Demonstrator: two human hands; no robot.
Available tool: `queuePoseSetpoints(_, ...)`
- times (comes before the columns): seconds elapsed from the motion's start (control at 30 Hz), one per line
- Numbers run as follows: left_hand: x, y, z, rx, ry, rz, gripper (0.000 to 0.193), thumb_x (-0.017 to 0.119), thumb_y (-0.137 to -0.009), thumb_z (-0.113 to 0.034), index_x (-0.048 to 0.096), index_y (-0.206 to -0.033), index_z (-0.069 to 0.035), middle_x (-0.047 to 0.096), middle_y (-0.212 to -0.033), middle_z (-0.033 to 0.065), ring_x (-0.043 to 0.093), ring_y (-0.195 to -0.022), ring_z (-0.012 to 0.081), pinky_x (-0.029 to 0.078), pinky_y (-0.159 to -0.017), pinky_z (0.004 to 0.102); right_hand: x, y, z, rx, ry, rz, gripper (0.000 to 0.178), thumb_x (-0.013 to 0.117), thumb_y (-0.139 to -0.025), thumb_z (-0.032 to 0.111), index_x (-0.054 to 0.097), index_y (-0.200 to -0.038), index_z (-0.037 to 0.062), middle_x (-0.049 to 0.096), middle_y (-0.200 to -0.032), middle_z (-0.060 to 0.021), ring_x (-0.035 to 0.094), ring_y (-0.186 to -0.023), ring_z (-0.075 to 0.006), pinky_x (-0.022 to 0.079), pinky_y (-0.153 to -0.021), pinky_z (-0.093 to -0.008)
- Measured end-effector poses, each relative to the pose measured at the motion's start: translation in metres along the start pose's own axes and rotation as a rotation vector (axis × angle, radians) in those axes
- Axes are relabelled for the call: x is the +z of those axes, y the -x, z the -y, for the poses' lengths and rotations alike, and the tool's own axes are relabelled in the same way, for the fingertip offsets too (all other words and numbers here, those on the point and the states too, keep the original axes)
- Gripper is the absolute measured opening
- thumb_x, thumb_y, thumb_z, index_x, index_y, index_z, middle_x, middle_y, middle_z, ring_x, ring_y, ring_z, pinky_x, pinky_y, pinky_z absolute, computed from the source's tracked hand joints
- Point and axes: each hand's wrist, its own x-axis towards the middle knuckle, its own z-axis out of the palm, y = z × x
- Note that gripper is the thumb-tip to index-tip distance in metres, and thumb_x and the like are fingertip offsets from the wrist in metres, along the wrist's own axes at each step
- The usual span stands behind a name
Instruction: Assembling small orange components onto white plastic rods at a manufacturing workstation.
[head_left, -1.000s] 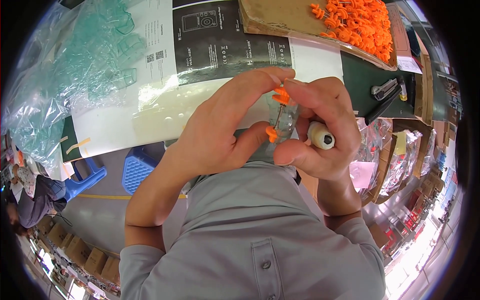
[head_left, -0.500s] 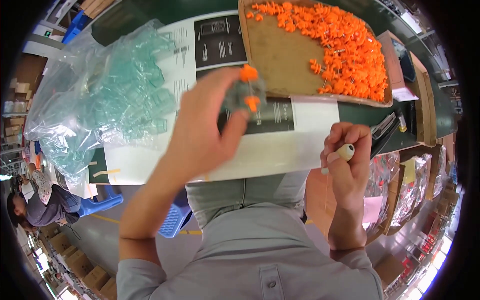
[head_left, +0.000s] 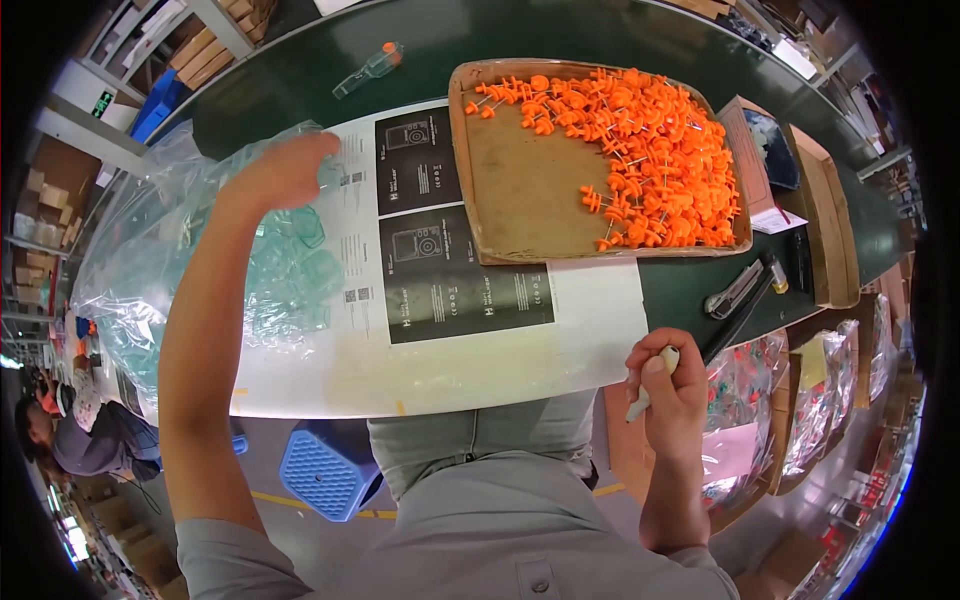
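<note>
Left of the cardboard tray (head_left: 530, 190), a plastic bag (head_left: 130, 275) holds clear greenish pieces (head_left: 303, 250); the left hand (head_left: 288, 172) hangs over it, whether gripping anything I cannot tell; reaching for a piece seems the step in hand, calling for a clean pinch; off the tray's far left corner lies an orange-ended clear piece (head_left: 375, 68); orange parts (head_left: 670, 180) crowd the tray's right; on the tray's near side, the right hand (head_left: 674, 390) grips a cream tool (head_left: 637, 407).

Centrally, a rectangular black panel (head_left: 470, 290) on the glossy white paper sheet (head_left: 560, 365) carries white lettering, symbols and a device outline; a matching panel (head_left: 415, 160) sits at eleven o'clock. Black square codes (head_left: 357, 295) mark the sheet toward nine. The green rectangular sign (head_left: 103, 103) at ten is too small to read.
</note>
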Motion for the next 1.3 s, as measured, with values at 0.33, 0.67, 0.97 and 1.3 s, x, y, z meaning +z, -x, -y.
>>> queuePoseSetpoints(0.33,0.006,0.021,0.022,0.359,-0.117,-0.387,0.048,0.059,-0.083,0.007,0.056,-0.129,-0.006,0.063,-0.129,0.0164,0.058,-0.118,0.0372,0.046,-0.1,0.047,0.02,-0.007,0.008,-0.119,-0.037,0.22,0.019,0.058,-0.102,0.013,0.055,-0.119,0.0036,0.062,-0.097,-0.0049,0.052,-0.072,-0.0061,0.045,-0.063,-0.021)
queuePoseSetpoints(0.67,0.06,0.14,-0.168,0.563,0.13,-0.6,0.049,0.071,-0.081,-0.013,0.057,-0.127,-0.005,0.062,-0.128,0.0161,0.058,-0.12,0.0308,0.041,-0.099,0.0516,0.021,-0.004,0.0,-0.106,0.009,0.191,0.02,0.057,-0.103,0.013,0.055,-0.121,0.0045,0.062,-0.098,-0.0047,0.052,-0.071,-0.005,0.045,-0.061,-0.0203)
queuePoseSetpoints(0.97,0.101,0.168,-0.163,0.382,0.259,-0.416,0.042,0.073,-0.08,-0.014,0.061,-0.12,-0.006,0.058,-0.135,0.0122,0.05,-0.129,0.0291,0.037,-0.103,0.0502,0.047,-0.062,0.047,-0.218,0.336,0.119,0.036,0.058,-0.1,0.015,0.053,-0.133,0.0033,0.059,-0.083,-0.0021,0.05,-0.061,-0.0047,0.042,-0.054,-0.021)
queuePoseSetpoints(1.3,0.121,0.172,-0.188,0.573,0.42,-0.577,0.032,0.073,-0.081,-0.016,0.068,-0.112,-0.009,0.061,-0.13,0.0058,0.053,-0.121,0.0266,0.039,-0.098,0.0472,0.125,-0.275,0.073,-0.493,1.256,0.09,0.032,0.066,-0.088,0.031,0.071,-0.108,0.007,0.073,-0.099,-0.0128,0.069,-0.092,-0.0293,0.055,-0.08,-0.0412)
